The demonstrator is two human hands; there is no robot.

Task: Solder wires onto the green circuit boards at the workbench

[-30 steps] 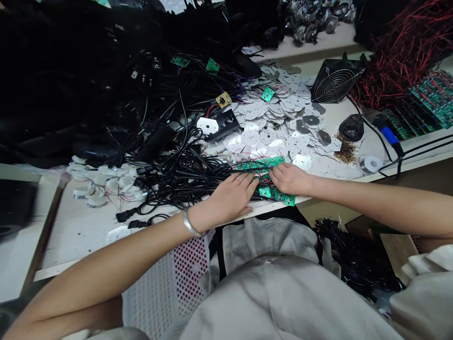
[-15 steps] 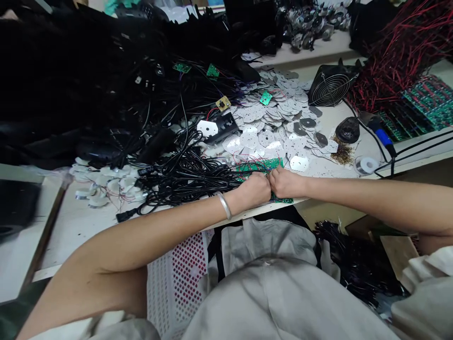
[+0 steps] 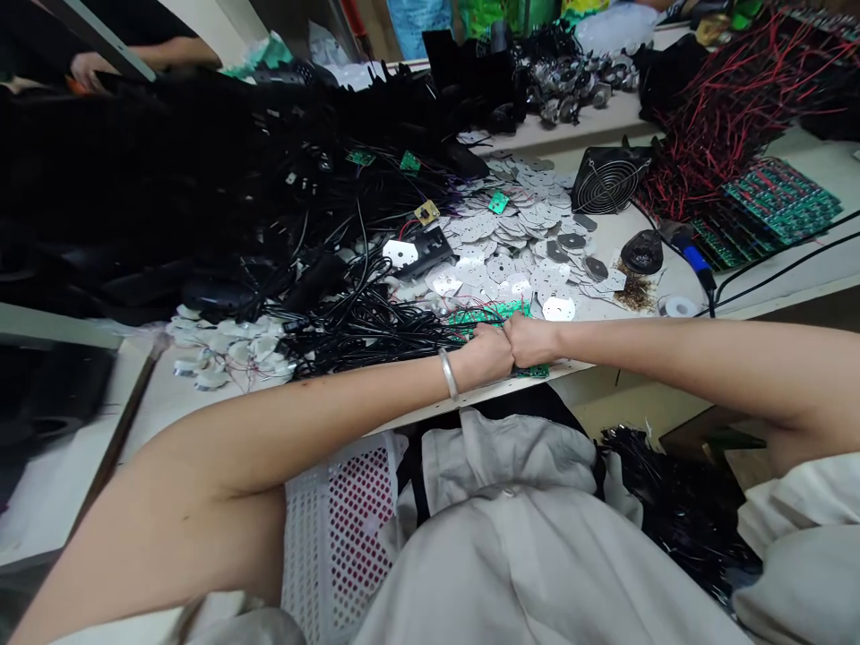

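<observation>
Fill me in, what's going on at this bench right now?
A person's left hand and right hand are curled and close together over green circuit boards near the front edge of the bench. Whatever is between the fingers is hidden. Black cables lie heaped to the left of the hands. Beyond them is a pile of white plates, with a fan to its right.

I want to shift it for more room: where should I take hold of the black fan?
Probably by the upper edge of its frame, from above, with the nearer right hand. The fan stands with its wire grille facing the person and its top edge exposed, while white plates crowd its left and red wires its right.
</observation>
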